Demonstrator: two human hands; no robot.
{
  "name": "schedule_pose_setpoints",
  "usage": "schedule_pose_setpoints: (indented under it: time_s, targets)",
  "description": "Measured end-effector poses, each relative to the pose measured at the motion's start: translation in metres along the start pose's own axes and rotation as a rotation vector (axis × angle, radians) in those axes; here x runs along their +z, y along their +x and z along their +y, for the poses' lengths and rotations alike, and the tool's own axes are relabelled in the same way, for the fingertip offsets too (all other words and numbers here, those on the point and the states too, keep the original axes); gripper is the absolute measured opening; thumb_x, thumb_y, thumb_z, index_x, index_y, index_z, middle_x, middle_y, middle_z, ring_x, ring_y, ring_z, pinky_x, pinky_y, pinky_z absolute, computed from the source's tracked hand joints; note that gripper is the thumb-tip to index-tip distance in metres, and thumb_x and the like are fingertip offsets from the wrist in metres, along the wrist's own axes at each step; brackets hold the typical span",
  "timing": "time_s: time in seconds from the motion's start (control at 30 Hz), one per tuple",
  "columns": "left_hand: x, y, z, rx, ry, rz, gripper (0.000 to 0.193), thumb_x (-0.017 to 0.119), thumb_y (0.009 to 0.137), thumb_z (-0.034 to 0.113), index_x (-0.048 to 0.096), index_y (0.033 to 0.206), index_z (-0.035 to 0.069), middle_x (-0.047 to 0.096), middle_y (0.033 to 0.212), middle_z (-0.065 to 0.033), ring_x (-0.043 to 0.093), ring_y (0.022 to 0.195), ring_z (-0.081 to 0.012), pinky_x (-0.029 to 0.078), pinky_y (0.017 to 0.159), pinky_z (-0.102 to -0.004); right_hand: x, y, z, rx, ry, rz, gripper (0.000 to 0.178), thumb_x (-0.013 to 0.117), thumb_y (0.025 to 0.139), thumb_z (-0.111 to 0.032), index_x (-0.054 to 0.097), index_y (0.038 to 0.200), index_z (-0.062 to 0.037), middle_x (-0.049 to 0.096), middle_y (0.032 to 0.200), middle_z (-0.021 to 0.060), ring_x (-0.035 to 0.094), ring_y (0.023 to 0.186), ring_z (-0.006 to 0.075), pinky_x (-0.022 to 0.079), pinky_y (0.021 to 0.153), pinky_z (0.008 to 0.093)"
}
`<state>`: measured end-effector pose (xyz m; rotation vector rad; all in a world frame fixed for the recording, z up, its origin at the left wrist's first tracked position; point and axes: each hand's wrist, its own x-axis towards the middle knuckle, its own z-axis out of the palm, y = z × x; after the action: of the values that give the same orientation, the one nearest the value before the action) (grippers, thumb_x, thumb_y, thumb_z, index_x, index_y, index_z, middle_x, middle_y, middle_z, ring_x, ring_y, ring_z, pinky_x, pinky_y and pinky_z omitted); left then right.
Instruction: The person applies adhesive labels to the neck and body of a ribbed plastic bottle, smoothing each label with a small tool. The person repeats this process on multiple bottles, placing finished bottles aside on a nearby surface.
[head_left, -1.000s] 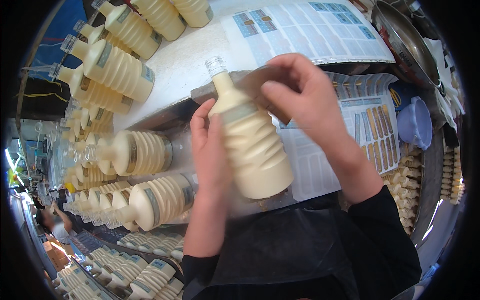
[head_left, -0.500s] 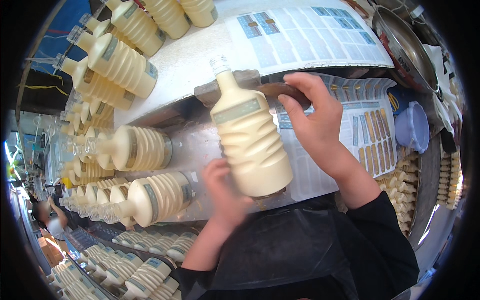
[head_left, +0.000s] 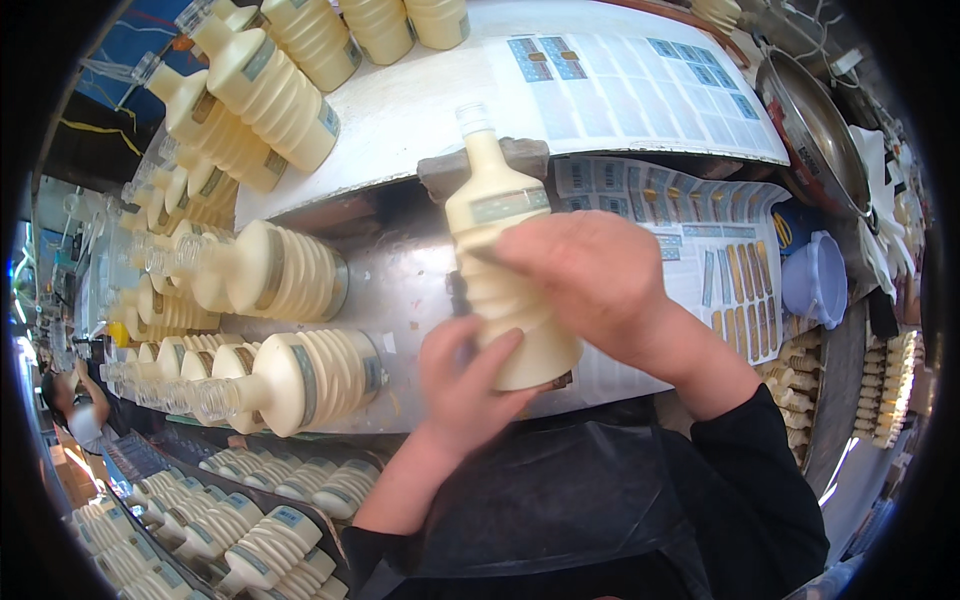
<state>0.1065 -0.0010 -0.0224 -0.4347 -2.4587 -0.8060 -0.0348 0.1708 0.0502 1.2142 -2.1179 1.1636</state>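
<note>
A cream-coloured ribbed bottle (head_left: pixel 497 215) with a clear cap and a thin band label on its shoulder lies on the metal bench (head_left: pixel 400 270), neck pointing away from me. My left hand (head_left: pixel 465 385) grips its base from below. My right hand (head_left: pixel 590 275) lies flat over the bottle's ribbed body, pressing on it. A small grey block (head_left: pixel 440 170) sits behind the bottle's neck.
Several more cream bottles (head_left: pixel 290 270) lie on their sides to the left and fill crates (head_left: pixel 250 540) below. Sheets of printed labels (head_left: pixel 700 250) cover the bench at right, by a blue-lidded tub (head_left: pixel 815 280) and a metal bowl (head_left: pixel 815 130). Another person (head_left: pixel 75 410) stands far left.
My right hand came down from the block behind the bottle onto the bottle's body. My left hand slid from the bottle's side to its base.
</note>
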Motion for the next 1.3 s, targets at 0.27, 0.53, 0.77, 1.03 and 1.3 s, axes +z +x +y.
schedule_pose_setpoints:
  time_s: [0.27, 0.53, 0.77, 1.03, 1.3]
  targets:
    - [0.011, 0.046, -0.026, -0.622, -0.686, 0.284, 0.061, 0.062, 0.102, 0.038, 0.041, 0.147, 0.002, 0.051, 0.131, -0.0102, 0.051, 0.113, -0.0181, 0.044, 0.099, -0.0352, 0.003, -0.003, 0.036, 0.797, 0.373, -0.065, 0.034, 0.065, 0.100, -0.030, 0.066, 0.116, -0.0003, 0.062, 0.075, 0.0024, 0.057, 0.071, 0.0100, 0.048, 0.066, 0.0285]
    - [0.018, 0.095, -0.046, -0.826, -0.806, 0.228, 0.035, 0.060, 0.103, 0.029, 0.052, 0.124, 0.003, 0.058, 0.116, -0.0090, 0.055, 0.107, -0.0158, 0.046, 0.097, -0.0321, 0.014, 0.004, 0.029, 0.942, 0.268, -0.194, 0.051, 0.075, 0.087, -0.037, 0.064, 0.119, 0.0014, 0.056, 0.065, 0.0033, 0.055, 0.061, 0.0125, 0.045, 0.060, 0.0321]
    - [0.016, 0.097, -0.044, -0.882, -0.866, 0.251, 0.033, 0.064, 0.100, 0.027, 0.053, 0.121, 0.003, 0.059, 0.115, -0.0081, 0.055, 0.106, -0.0150, 0.048, 0.095, -0.0318, 0.015, 0.001, 0.030, 0.950, 0.302, -0.175, 0.051, 0.076, 0.087, -0.037, 0.065, 0.119, 0.0015, 0.056, 0.065, 0.0030, 0.054, 0.061, 0.0121, 0.045, 0.060, 0.0320]
    - [0.023, 0.092, -0.048, -0.796, -0.945, 0.265, 0.035, 0.067, 0.100, 0.029, 0.054, 0.120, 0.005, 0.058, 0.115, -0.0072, 0.055, 0.105, -0.0137, 0.048, 0.095, -0.0314, 0.018, 0.001, 0.028, 0.983, 0.348, -0.134, 0.047, 0.078, 0.088, -0.032, 0.065, 0.117, 0.0019, 0.055, 0.064, 0.0003, 0.052, 0.061, 0.0089, 0.043, 0.059, 0.0294]
    - [0.023, 0.093, -0.045, -0.868, -0.975, 0.275, 0.030, 0.060, 0.105, 0.021, 0.052, 0.129, 0.005, 0.056, 0.117, -0.0048, 0.053, 0.105, -0.0104, 0.048, 0.093, -0.0274, 0.008, 0.000, 0.030, 0.906, 0.369, -0.089, 0.029, 0.064, 0.100, -0.027, 0.067, 0.117, -0.0031, 0.062, 0.079, -0.0024, 0.053, 0.073, 0.0035, 0.042, 0.067, 0.0216]
